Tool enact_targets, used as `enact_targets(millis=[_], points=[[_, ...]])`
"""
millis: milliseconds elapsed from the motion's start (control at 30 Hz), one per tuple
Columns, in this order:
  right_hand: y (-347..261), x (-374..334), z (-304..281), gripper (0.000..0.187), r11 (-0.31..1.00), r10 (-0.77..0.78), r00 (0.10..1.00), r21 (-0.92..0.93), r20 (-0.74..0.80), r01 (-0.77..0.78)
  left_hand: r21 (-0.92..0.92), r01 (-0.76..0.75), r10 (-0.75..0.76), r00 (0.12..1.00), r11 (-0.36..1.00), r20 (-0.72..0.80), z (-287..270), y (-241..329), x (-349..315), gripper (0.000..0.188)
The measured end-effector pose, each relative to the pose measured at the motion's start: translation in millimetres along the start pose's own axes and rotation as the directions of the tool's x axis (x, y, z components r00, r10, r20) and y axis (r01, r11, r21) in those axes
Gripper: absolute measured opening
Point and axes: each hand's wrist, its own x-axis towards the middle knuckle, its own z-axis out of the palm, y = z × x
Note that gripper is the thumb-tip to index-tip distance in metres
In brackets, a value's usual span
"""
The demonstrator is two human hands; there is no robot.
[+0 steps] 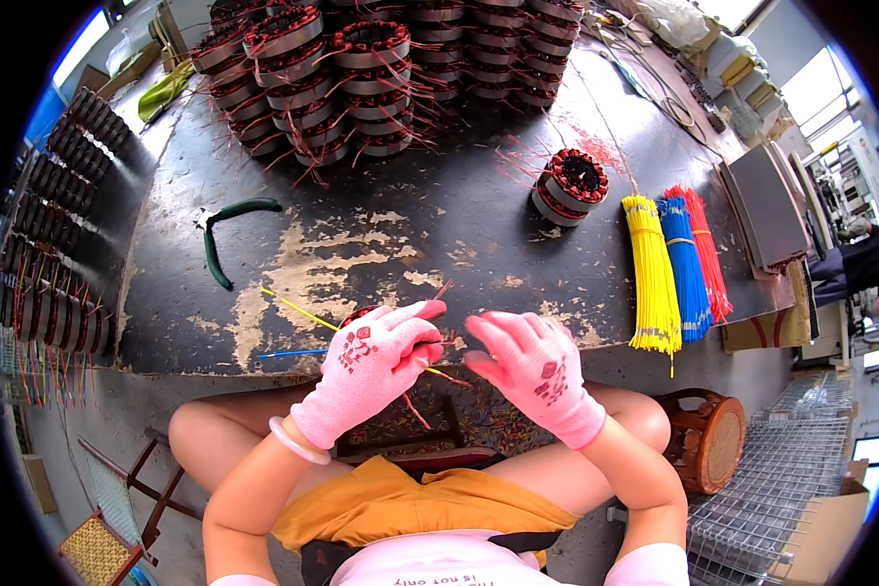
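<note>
My left hand (369, 354), in a pink glove, is closed around a wire-wound motor stator at the table's near edge. Most of that stator is hidden by the glove; a dark red bit of its rim (358, 314) peeks out above. A yellow sleeve (301, 309) and a blue sleeve (291, 354) stick out to the left, and thin red leads (418, 412) hang below the hand. Just to the right, my right hand (537, 369), gloved alike, has its fingers bent and apart, with nothing visible between them.
Stacked stators (371, 88) fill the far side. One short stack (569, 188) stands nearer, right of centre. Bundles of yellow (651, 273), blue (687, 269) and red sleeves (710, 256) lie at right. Green-handled cutters (217, 234) lie left. More stators (59, 317) line the left edge.
</note>
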Motion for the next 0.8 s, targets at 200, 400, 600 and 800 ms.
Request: enact_targets(millis=[200, 400, 600, 800], points=[[1, 12, 20, 0.023, 0.932, 0.112, 0.979, 0.324, 0.168, -0.162, -0.036, -0.038, 0.037, 0.999, 0.999, -0.014, -1, -1, 4, 0.018], [9, 18, 11, 0.017, -0.078, 0.082, 0.545, 0.551, 0.834, -0.831, -0.019, -0.021, 0.021, 0.999, 1.000, -0.027, 1, 1, 0, 0.018], [10, 22, 7, 0.021, 0.977, -0.204, 0.957, -0.012, 0.208, 0.211, -0.003, -0.027, 0.027, 0.999, 1.000, -0.041, 1, 1, 2, 0.017], [15, 20, 24, 0.011, 0.869, -0.015, 0.972, 0.484, 0.234, -0.103, -0.005, -0.043, 0.043, 0.999, 0.999, -0.019, -1, 2, 4, 0.018]])
